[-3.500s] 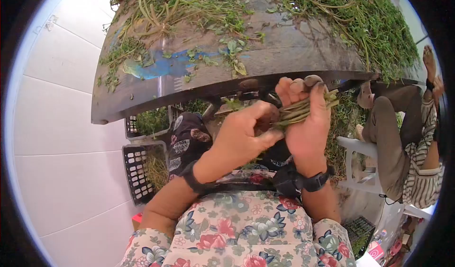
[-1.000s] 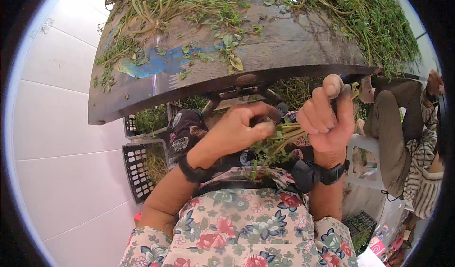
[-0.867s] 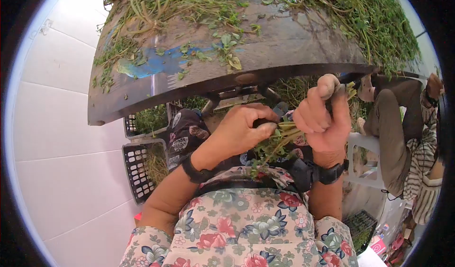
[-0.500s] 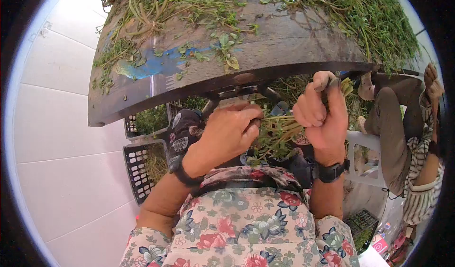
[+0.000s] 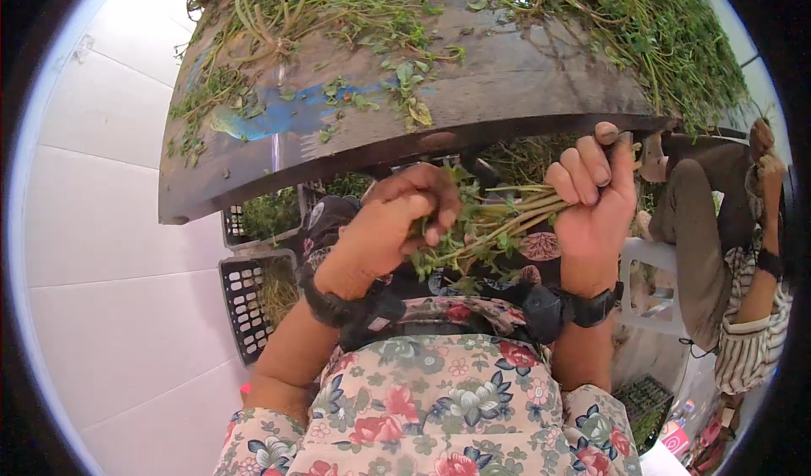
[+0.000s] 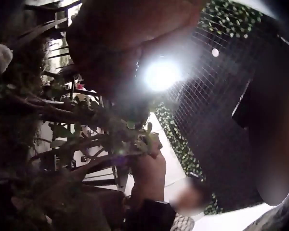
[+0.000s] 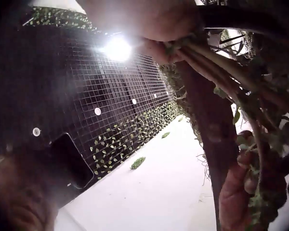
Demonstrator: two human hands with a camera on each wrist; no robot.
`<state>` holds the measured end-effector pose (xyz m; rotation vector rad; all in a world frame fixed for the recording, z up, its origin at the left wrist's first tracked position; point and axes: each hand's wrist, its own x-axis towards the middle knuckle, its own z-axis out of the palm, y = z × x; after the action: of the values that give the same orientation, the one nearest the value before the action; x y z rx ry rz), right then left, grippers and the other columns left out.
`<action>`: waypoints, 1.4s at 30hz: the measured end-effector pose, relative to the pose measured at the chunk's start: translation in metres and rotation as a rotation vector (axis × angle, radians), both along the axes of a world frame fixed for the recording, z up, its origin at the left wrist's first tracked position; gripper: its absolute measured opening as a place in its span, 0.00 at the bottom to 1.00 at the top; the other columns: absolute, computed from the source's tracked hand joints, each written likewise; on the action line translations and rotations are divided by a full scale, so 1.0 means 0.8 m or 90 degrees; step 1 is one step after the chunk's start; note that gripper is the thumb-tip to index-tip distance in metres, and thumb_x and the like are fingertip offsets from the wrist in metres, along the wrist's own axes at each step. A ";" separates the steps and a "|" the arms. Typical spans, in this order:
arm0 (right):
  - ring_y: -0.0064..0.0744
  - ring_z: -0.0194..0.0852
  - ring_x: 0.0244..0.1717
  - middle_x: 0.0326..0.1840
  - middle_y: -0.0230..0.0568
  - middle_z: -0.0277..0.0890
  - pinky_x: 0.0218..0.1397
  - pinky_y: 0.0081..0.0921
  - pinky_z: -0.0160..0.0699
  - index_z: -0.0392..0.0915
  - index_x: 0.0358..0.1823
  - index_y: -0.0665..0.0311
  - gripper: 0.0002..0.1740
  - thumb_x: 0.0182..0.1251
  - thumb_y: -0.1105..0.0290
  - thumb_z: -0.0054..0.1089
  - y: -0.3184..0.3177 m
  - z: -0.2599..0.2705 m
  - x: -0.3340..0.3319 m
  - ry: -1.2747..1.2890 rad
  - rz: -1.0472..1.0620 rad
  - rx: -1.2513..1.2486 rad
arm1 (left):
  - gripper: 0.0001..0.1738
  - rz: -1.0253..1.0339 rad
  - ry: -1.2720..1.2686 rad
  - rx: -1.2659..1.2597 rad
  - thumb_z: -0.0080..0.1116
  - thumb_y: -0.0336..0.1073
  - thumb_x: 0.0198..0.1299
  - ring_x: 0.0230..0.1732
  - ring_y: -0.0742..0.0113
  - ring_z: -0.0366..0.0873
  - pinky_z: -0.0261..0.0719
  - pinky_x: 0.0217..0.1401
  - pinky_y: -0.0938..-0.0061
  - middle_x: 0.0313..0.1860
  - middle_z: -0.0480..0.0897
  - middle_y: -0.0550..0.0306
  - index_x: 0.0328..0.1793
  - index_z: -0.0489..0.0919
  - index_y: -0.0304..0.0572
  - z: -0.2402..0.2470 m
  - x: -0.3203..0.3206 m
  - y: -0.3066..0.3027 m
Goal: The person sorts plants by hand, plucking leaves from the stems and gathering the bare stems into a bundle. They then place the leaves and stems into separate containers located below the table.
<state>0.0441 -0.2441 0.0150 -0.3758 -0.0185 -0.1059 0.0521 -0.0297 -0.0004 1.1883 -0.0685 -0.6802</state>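
R hand (image 5: 594,210) grasps bunch of leafy stems (image 5: 507,229), fingers curled round the bare stem end, some tips dirty. Bunch hangs over lap, off the table's near edge & just below it, leafy tops pointing twd L hand (image 5: 384,231). L hand is right beside those tops, fingers bent, a bit blurry; can't tell if it pinches any.

Each wrist has a black strap (image 5: 591,309); floral top (image 5: 431,400) & dark patterned trousers (image 5: 321,256) underneath.

Off table's near L corner, lower down: two black plastic crates (image 5: 242,307) w/ greens in. Another dark crate (image 5: 646,404) on the R, also w/ greens.

Table (image 5: 524,92) is dark wood, scattered w/ loose leaves; blue paint patch (image 5: 283,114) nr its L edge. Big heap of greens (image 5: 659,45) covers R edge, some spilling over; long-stemmed greens (image 5: 338,20) lie twd far L.

Past table's near R corner: white plastic seat (image 5: 646,256) by legs of 2nd person (image 5: 705,256), striped top. White wall (image 5: 110,223) along L side. R wrist view also has black mesh (image 7: 115,86), leafy trim & bright light (image 7: 118,49).
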 end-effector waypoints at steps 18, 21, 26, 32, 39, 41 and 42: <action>0.14 0.42 0.14 0.16 0.22 0.51 0.19 0.16 0.43 0.69 0.35 0.56 0.13 0.69 0.56 0.41 0.013 -0.004 -0.004 0.048 -0.014 -0.042 | 0.08 0.008 -0.687 0.394 0.58 0.30 0.48 0.29 0.59 0.75 0.72 0.34 0.73 0.28 0.77 0.51 0.34 0.74 0.36 0.000 -0.004 -0.047; 0.13 0.42 0.14 0.16 0.23 0.51 0.18 0.15 0.44 0.67 0.34 0.60 0.12 0.71 0.61 0.39 0.014 -0.001 -0.003 0.074 -0.067 -0.034 | 0.07 0.033 -0.619 0.330 0.56 0.32 0.52 0.27 0.67 0.73 0.70 0.32 0.75 0.25 0.75 0.56 0.34 0.73 0.35 -0.001 -0.001 -0.043; 0.15 0.41 0.14 0.16 0.22 0.50 0.18 0.16 0.43 0.67 0.33 0.57 0.11 0.70 0.59 0.41 0.006 -0.003 0.002 0.109 -0.101 -0.014 | 0.08 -0.078 -0.259 0.270 0.51 0.33 0.58 0.31 0.76 0.68 0.68 0.34 0.79 0.26 0.72 0.64 0.35 0.71 0.34 0.013 0.002 -0.027; 0.15 0.41 0.14 0.15 0.22 0.49 0.19 0.17 0.44 0.68 0.31 0.56 0.12 0.69 0.58 0.43 0.014 -0.006 0.000 0.134 -0.076 -0.015 | 0.06 -0.019 -0.424 0.271 0.51 0.30 0.55 0.30 0.75 0.71 0.71 0.35 0.77 0.27 0.75 0.60 0.37 0.73 0.35 0.006 -0.008 -0.046; 0.17 0.43 0.14 0.15 0.22 0.51 0.19 0.18 0.46 0.68 0.31 0.56 0.13 0.67 0.56 0.44 0.020 -0.006 -0.001 0.131 -0.074 -0.046 | 0.05 0.024 -0.692 0.418 0.55 0.26 0.48 0.28 0.61 0.75 0.72 0.33 0.74 0.26 0.76 0.52 0.33 0.75 0.35 -0.004 -0.004 -0.049; 0.18 0.45 0.13 0.14 0.23 0.52 0.19 0.19 0.46 0.67 0.29 0.56 0.13 0.67 0.56 0.44 0.020 0.001 -0.001 0.161 -0.092 -0.014 | 0.04 0.009 -0.576 0.372 0.53 0.30 0.52 0.25 0.68 0.73 0.69 0.29 0.77 0.22 0.74 0.56 0.32 0.74 0.36 0.006 -0.006 -0.050; 0.18 0.44 0.13 0.14 0.23 0.52 0.18 0.19 0.46 0.66 0.29 0.56 0.14 0.68 0.56 0.44 0.018 0.004 -0.003 0.167 -0.088 0.008 | 0.05 -0.004 -0.498 0.369 0.52 0.32 0.54 0.24 0.71 0.71 0.68 0.27 0.78 0.21 0.73 0.58 0.33 0.73 0.37 0.009 -0.007 -0.053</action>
<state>0.0420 -0.2294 0.0181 -0.3762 0.2678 -0.1918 0.0464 -0.0724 0.0070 1.9644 -0.5599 -0.1981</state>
